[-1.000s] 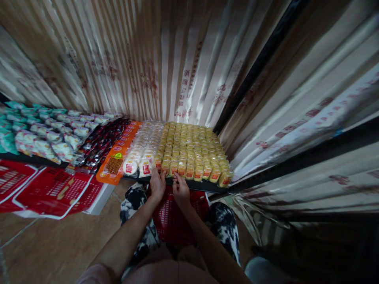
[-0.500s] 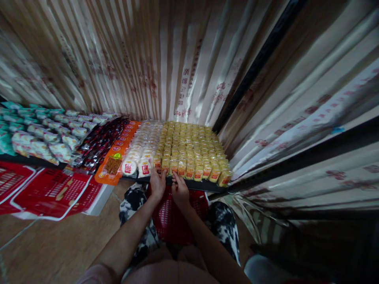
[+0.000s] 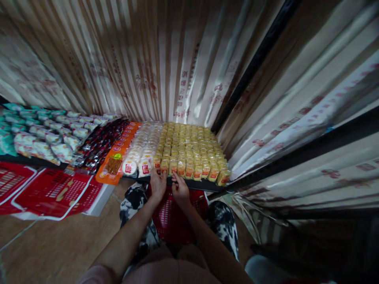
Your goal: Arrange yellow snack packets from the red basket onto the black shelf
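Rows of small yellow snack packs [image 3: 189, 150] in clear wrappers with red-orange labels stand close together on a dark shelf [image 3: 204, 184]. My left hand [image 3: 158, 185] touches the front packs at the left end of this block, its thumb and fingers apart. Just to its right, my right hand [image 3: 180, 191] has its fingertips against the lower front of another pack, fingers stretched out. Neither hand has a pack lifted, as far as I can see. Beside my left hand stand white round cracker packs [image 3: 145, 167], also in clear wrappers.
An orange packet of sticks [image 3: 113, 163], dark shiny packets [image 3: 94, 148] and white-and-green wrapped snacks [image 3: 44, 136] line the shelf leftward. A red basket [image 3: 174, 217] is between my knees. Red gift boxes [image 3: 56, 193] lie below left. Pleated printed curtains [image 3: 189, 67] hang behind.
The view has shifted very slightly. Both hands stay at the front of the yellow packs, with no pack visibly moved.
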Demonstrator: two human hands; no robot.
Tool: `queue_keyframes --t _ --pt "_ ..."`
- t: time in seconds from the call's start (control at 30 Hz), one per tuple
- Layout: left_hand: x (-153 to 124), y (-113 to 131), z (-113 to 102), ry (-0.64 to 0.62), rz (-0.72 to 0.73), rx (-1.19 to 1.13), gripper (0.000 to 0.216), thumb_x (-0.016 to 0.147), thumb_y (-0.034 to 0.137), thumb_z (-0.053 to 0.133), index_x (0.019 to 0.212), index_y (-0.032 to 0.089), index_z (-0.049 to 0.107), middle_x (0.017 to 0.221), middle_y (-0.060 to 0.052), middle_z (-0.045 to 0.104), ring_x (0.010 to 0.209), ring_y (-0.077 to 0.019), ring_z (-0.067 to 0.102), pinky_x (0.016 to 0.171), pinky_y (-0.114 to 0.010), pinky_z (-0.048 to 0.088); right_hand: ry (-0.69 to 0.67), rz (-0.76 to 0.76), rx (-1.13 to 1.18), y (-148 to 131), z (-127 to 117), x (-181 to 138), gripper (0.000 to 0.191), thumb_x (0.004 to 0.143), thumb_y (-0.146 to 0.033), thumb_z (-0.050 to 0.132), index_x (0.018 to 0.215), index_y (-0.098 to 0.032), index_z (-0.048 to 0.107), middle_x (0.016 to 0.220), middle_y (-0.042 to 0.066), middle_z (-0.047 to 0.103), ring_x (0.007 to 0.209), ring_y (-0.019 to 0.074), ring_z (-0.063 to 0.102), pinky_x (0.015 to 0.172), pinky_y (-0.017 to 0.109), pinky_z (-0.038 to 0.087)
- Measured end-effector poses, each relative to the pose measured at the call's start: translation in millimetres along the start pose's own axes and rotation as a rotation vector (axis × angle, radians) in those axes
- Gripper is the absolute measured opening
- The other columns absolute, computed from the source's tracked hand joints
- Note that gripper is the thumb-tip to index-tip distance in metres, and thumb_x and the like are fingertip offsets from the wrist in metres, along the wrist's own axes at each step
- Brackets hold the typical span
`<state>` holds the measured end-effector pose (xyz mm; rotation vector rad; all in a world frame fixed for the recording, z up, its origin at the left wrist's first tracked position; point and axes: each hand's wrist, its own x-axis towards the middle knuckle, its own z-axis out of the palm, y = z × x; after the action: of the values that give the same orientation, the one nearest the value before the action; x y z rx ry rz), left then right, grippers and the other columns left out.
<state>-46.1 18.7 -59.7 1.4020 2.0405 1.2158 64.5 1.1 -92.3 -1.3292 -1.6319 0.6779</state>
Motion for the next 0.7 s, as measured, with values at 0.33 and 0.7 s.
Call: queue_keyframes --t 0.33,0.7 --pt "-5.4 -2.4 -5.2 -0.025 0.018 0.11 0.025 0.083 0.032 0.05 0.101 0.015 0.05 0.1 -0.01 0.057 0.087 -0.0198 0.058 0.074 -0.03 0.044 -0.005 -0.005 0.037 0.6 1.5 -1.6 0.054 0.075 -0.01 0.04 0.127 -0.018 0.047 0.107 0.01 0.058 0.089 0.0153 0.061 0.072 0.026 0.055" --pt "-3.3 -12.0 3.6 0.004 0.05 -0.023 0.02 0.082 0.028 0.051 0.096 0.014 0.049 0.095 -0.008 0.053 0.069 -0.0134 0.054 0.068 -0.028 0.046 0.0 -0.005 0.003 0.7 1.6 -1.2 0.058 0.072 -0.008 0.042 0.128 -0.022 0.047 0.108 0.008 0.059 0.089 0.0154 0.062 0.073 0.027 0.056"
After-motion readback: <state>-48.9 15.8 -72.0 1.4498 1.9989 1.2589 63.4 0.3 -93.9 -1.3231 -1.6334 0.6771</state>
